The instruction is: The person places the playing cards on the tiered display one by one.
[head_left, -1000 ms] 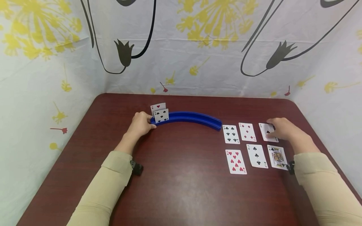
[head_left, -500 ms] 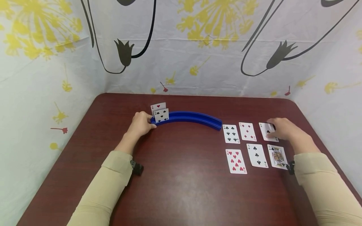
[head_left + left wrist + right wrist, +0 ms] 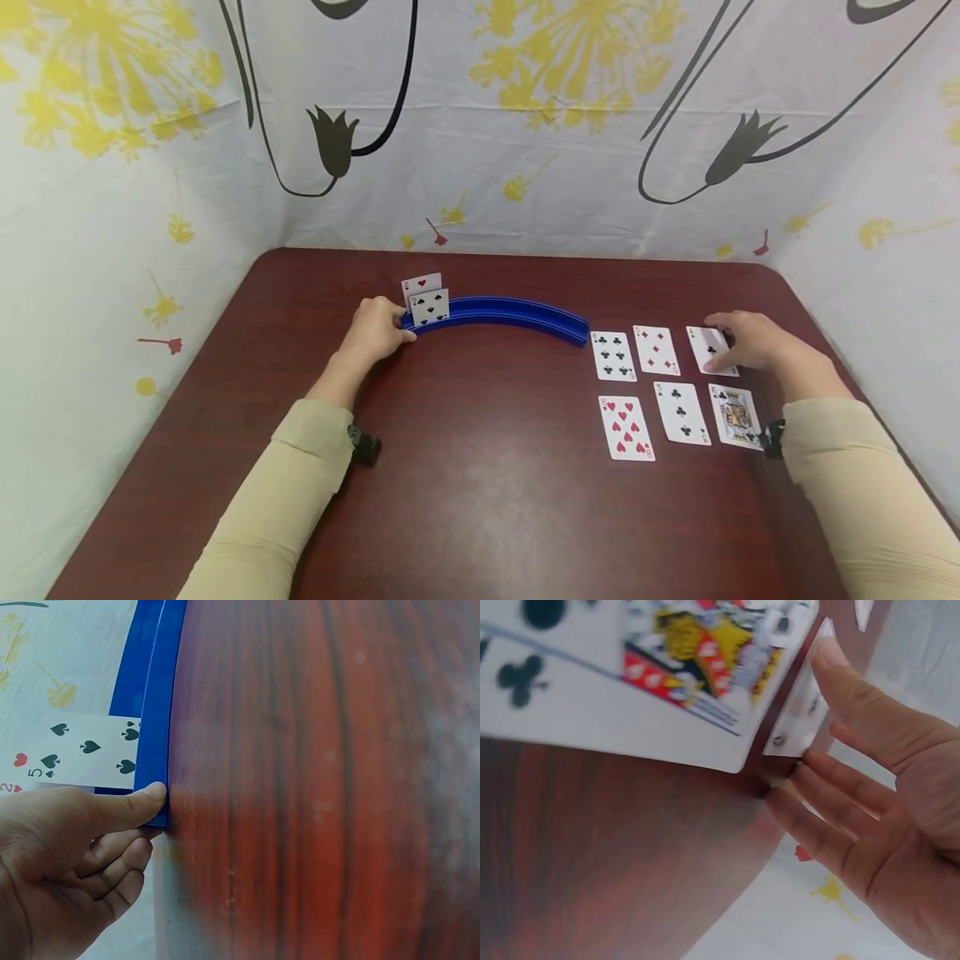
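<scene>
My left hand (image 3: 372,327) grips the left end of a blue curved card holder (image 3: 517,309), thumb on its front edge in the left wrist view. Standing in that end are a five of spades (image 3: 430,307) and, partly behind it, a two of hearts (image 3: 422,283). On the right, my right hand (image 3: 757,340) touches a black club playing card (image 3: 699,340) lying on the table. Its thumb rests on the card and a finger reaches the far edge; the hand covers the card's right part. In the right wrist view, the other fingers extend loosely beside it.
Beside that card lie a six of clubs (image 3: 613,357) and a five of diamonds (image 3: 656,351). A nearer row holds an eight of hearts (image 3: 626,428), a three of clubs (image 3: 682,413) and a king of clubs (image 3: 736,415). Patterned cloth (image 3: 420,200) surrounds the dark wooden table (image 3: 480,467).
The right hand's thumb and fingers shift slightly on the club card, which stays in place. The left hand and the card holder look nearly unmoved.
</scene>
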### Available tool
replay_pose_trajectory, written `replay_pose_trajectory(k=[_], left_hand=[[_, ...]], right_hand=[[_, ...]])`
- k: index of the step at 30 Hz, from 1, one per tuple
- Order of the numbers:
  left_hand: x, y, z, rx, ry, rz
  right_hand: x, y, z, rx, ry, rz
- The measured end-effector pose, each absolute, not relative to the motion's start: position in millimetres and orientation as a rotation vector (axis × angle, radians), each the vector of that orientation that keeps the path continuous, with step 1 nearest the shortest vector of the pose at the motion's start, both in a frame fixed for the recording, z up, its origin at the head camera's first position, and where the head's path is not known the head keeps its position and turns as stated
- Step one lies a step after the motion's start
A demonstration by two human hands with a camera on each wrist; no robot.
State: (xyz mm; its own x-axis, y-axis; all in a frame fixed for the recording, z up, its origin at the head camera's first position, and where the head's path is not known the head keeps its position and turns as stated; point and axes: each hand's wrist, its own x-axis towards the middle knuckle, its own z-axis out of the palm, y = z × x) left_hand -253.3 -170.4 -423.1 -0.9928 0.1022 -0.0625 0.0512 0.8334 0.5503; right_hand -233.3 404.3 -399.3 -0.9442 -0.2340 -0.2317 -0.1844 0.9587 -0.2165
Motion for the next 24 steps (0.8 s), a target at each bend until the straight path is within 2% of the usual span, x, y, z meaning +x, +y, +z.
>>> replay_pose_trajectory(k=[24], left_hand=[[-251.0,-171.5,-422.2,0.113,2.911,0.878]], right_hand=[[-234.9,398.8,-399.1,-0.209,2.913,-0.252]])
